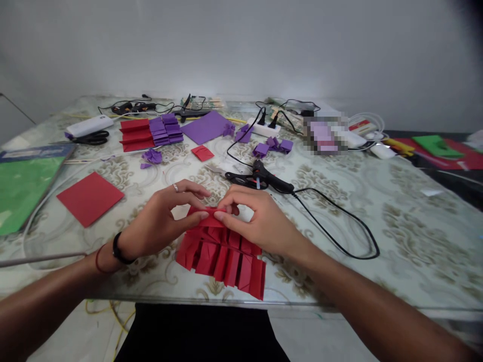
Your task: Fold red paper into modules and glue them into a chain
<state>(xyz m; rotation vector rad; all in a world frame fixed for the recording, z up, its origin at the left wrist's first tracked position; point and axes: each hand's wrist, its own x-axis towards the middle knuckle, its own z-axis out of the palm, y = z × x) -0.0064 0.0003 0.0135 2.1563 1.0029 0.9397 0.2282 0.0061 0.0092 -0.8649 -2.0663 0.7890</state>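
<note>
A pleated red paper piece [224,261] lies on the table near its front edge. My left hand [162,221], with a ring and a dark wristband, pinches the piece's top edge from the left. My right hand [256,216] pinches the same top edge from the right, fingertips almost meeting those of the left. Both hands are closed on the paper's upper fold. A flat red paper square [89,197] lies left of my left hand.
A black glue gun [264,178] with a looping black cable [339,241] lies just beyond my right hand. Folded red and purple papers [151,131], a purple sheet [206,126], scissors [90,138], a power strip [264,128] and green sheets [20,188] are spread farther back and left.
</note>
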